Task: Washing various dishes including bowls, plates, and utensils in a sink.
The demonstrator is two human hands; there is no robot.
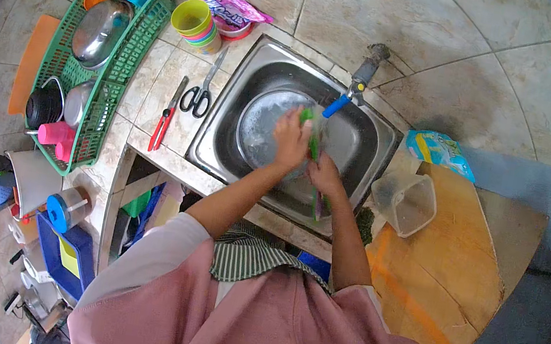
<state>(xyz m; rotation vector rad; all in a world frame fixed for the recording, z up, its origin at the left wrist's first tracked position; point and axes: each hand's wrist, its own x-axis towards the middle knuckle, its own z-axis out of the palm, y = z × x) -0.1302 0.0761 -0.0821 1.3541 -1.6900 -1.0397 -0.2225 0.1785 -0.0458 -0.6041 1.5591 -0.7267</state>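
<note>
Both of my hands are over a stainless steel sink. A round metal basin sits in its left part, with what looks like water in it. A long, thin green and purplish item, perhaps a vegetable, is blurred and partly covered by my fingers. My left hand grips its upper part over the basin's right side. Lower down, my right hand closes around it, and the purplish end hangs below. A tap with a blue part reaches in just above the hands.
Left of the sink lie black-handled scissors and a red cutter knife. Stacked cups stand behind them. A green dish rack holds dishes at far left. To the right, a clear plastic container rests by a wooden board.
</note>
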